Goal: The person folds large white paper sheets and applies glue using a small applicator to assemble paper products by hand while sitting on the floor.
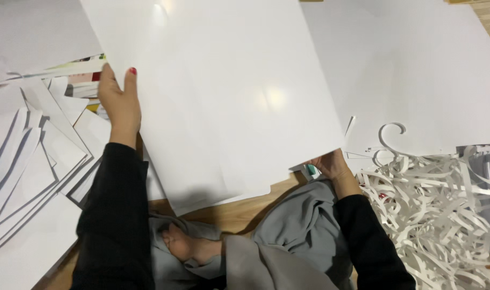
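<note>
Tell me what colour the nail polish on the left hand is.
Red, seen on the thumbnail of the left hand gripping the big white sheet in the head view.

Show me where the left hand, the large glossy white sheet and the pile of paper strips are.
left hand (119, 102), head view, back of the hand.
large glossy white sheet (223, 91), head view, middle of its surface.
pile of paper strips (438, 215), head view, centre of the heap.

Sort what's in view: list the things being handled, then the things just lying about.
In hand:
left hand
right hand
large glossy white sheets
small teal tool

Lying about:
pile of white paper strips
folded white paper stacks
grey cloth
</note>
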